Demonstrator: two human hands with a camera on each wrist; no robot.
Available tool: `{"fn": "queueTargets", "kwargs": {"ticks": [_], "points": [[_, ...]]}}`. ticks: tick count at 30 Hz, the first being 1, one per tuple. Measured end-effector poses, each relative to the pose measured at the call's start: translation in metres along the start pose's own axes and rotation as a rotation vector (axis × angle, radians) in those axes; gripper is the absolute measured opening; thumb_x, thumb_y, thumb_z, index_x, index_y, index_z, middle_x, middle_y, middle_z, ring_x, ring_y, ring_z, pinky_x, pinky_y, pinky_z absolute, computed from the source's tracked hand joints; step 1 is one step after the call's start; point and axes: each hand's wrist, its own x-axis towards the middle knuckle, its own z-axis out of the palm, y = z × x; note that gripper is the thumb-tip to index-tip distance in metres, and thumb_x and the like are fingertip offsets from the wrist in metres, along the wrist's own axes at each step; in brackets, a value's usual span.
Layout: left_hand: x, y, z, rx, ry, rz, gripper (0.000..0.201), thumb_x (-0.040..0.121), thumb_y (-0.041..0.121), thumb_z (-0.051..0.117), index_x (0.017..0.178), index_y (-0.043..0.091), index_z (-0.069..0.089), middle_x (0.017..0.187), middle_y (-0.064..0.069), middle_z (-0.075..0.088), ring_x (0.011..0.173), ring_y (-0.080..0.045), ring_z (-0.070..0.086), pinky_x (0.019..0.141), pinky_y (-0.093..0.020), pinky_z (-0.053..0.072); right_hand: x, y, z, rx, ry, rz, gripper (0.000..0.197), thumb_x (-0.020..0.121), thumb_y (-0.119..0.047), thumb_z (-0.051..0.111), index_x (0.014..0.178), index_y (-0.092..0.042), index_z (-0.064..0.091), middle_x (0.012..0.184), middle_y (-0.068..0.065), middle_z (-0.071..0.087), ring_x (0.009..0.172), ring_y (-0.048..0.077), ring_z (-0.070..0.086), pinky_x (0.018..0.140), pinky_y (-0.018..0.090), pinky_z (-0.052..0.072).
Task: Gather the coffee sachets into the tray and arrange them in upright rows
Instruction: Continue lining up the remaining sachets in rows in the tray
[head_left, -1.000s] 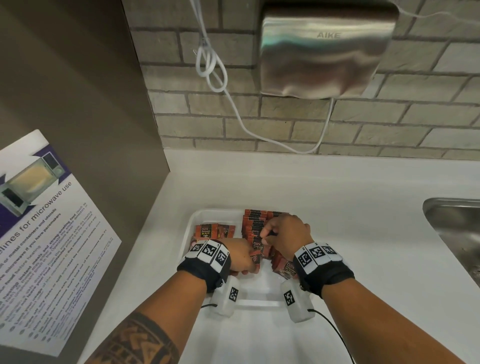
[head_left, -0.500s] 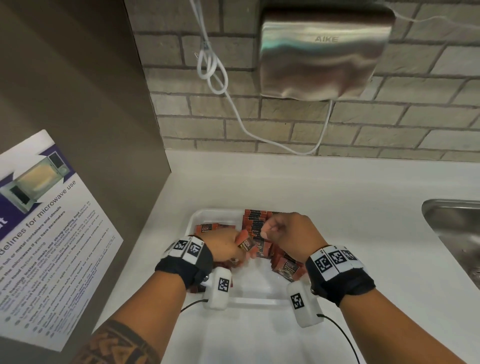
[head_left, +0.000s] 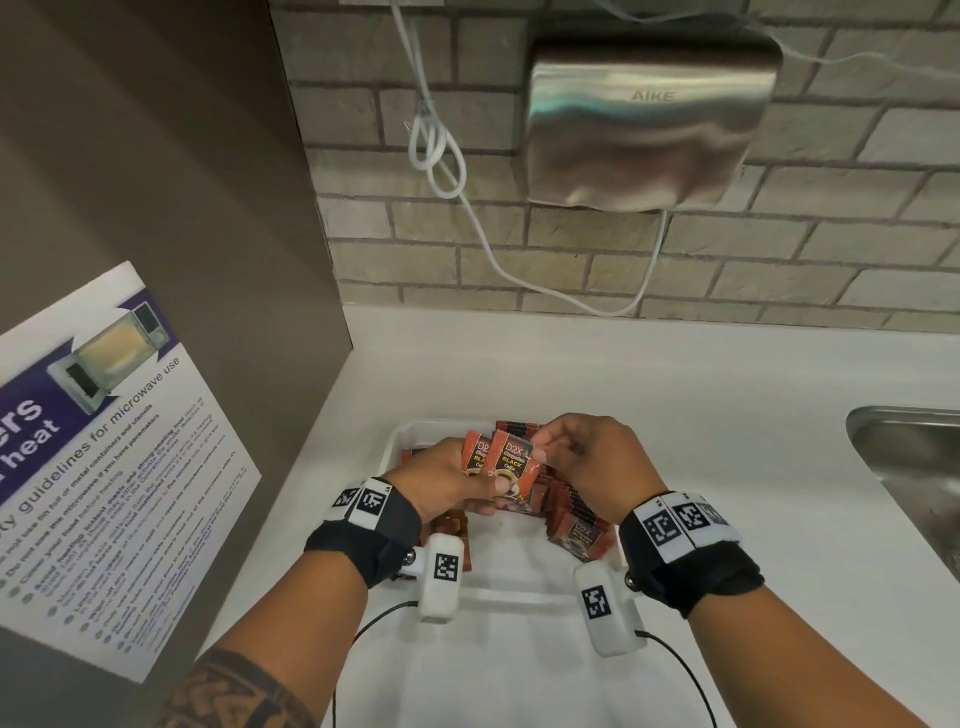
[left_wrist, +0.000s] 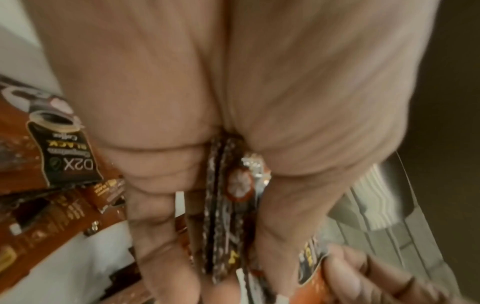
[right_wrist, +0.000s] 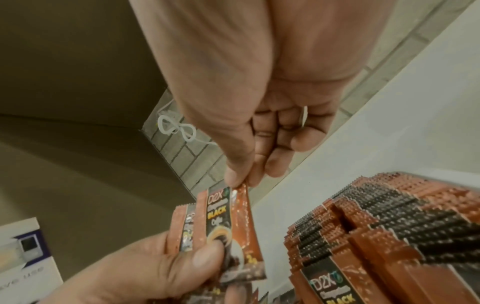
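Two hands: both work over the shallow white plastic tray (head_left: 410, 435), each on the same small bunch of sachets.
Left hand (head_left: 441, 480): my fingers curl behind a few orange-and-black foil coffee sachets (head_left: 506, 462) and my thumb presses their fronts, so they stand on end, printed faces toward me, squared for the row.
Left of my left fingers: loose sachets (left_wrist: 59, 156) lie jumbled in the tray, waiting to be gathered, I judge.
Right hand (head_left: 587, 457): thumb and forefinger pinch the front sachet's top right corner (right_wrist: 240, 188), the other fingers tucked in; I judge this steadies and aligns it.
Right of and below my right fingers: a long packed row of upright sachets (right_wrist: 376, 222) stands in the tray, the likely home for my bunch.
Far right: the steel sink (head_left: 914, 457) is clear of my work.
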Motion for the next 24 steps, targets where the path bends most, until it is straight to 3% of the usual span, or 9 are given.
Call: {"fn": "queueTargets", "kwargs": {"ticks": [2,5,9,11,13,15,17,20,24], "points": [[0.002,0.000,0.000,0.127,0.045,0.029,0.029,0.089,0.013,0.075,0.116,0.005,0.068,0.105,-0.014,0.074,0.090,-0.021,0.071,0.079,-0.030,0.060,-0.001,-0.003,0.000,-0.065,-0.011,-0.024,0.006,0.088,-0.022,0.072,0.086,-0.026,0.073,0.078,-0.014,0.070,0.073,-0.004,0.062,0.062,0.003,0.042],[0.003,-0.003,-0.003,0.396,0.145,-0.001,0.019,0.089,0.032,0.076,0.098,0.015,0.073,0.082,-0.002,0.074,0.076,-0.015,0.068,0.078,-0.034,0.058,-0.001,-0.004,0.001,-0.150,-0.012,-0.042,0.006,0.088,-0.020,0.071,0.085,-0.025,0.073,0.078,-0.016,0.069,0.074,-0.005,0.061,0.061,0.002,0.041],[0.006,-0.011,-0.012,0.831,0.136,-0.212,0.032,0.087,0.048,0.067,0.104,0.021,0.071,0.096,0.001,0.073,0.091,-0.018,0.068,0.090,-0.037,0.057,0.004,0.005,0.006,-0.228,-0.049,0.013,0.012,0.086,-0.019,0.070,0.079,-0.029,0.073,0.078,-0.015,0.069,0.074,0.001,0.063,0.067,0.012,0.047],[0.004,-0.009,-0.009,0.877,0.065,-0.352,0.035,0.082,0.049,0.071,0.095,0.017,0.073,0.090,-0.001,0.074,0.086,-0.019,0.070,0.088,-0.037,0.059,0.008,0.010,0.013,-0.285,-0.028,0.046,0.014,0.082,-0.023,0.071,0.072,-0.032,0.073,0.078,-0.016,0.068,0.079,0.007,0.064,0.077,0.028,0.053],[0.004,-0.005,0.000,0.907,0.001,-0.408,0.034,0.081,0.048,0.073,0.083,0.014,0.072,0.075,0.001,0.070,0.072,-0.018,0.067,0.079,-0.033,0.056,0.010,0.011,0.018,-0.347,-0.007,0.073,0.013,0.079,-0.026,0.072,0.069,-0.033,0.073,0.081,-0.016,0.069,0.085,0.010,0.064,0.083,0.036,0.054],[0.007,-0.003,0.012,0.903,-0.036,-0.414,0.036,0.083,0.052,0.071,0.083,0.016,0.072,0.069,0.002,0.068,0.065,-0.017,0.062,0.074,-0.032,0.054,0.011,0.010,0.023,-0.415,-0.008,0.097,0.013,0.078,-0.028,0.073,0.067,-0.034,0.072,0.084,-0.015,0.067,0.090,0.013,0.062,0.086,0.037,0.052],[0.010,-0.004,0.023,0.866,-0.067,-0.419,0.032,0.087,0.046,0.069,0.095,0.016,0.073,0.076,0.002,0.069,0.066,-0.017,0.063,0.072,-0.031,0.055,0.013,0.012,0.028,-0.467,-0.015,0.112,0.012,0.078,-0.030,0.073,0.066,-0.033,0.072,0.087,-0.013,0.066,0.094,0.015,0.059,0.088,0.037,0.050],[0.018,-0.004,0.031,0.909,-0.116,-0.420,0.018,0.090,0.037,0.068,0.091,0.019,0.066,0.078,0.004,0.066,0.062,-0.014,0.058,0.060,-0.024,0.048,0.014,0.017,0.033,-0.512,-0.029,0.140,0.008,0.080,-0.033,0.072,0.072,-0.033,0.074,0.096,-0.009,0.065,0.102,0.017,0.056,0.090,0.038,0.048],[0.026,-0.008,0.032,0.917,-0.162,-0.453,0.031,0.090,0.038,0.068,0.108,0.013,0.070,0.088,0.000,0.071,0.070,-0.016,0.059,0.070,-0.026,0.049,0.015,0.023,0.038,-0.557,-0.058,0.161,0.010,0.083,-0.031,0.067,0.081,-0.034,0.076,0.107,-0.005,0.059,0.108,0.020,0.048,0.091,0.037,0.042]]}}
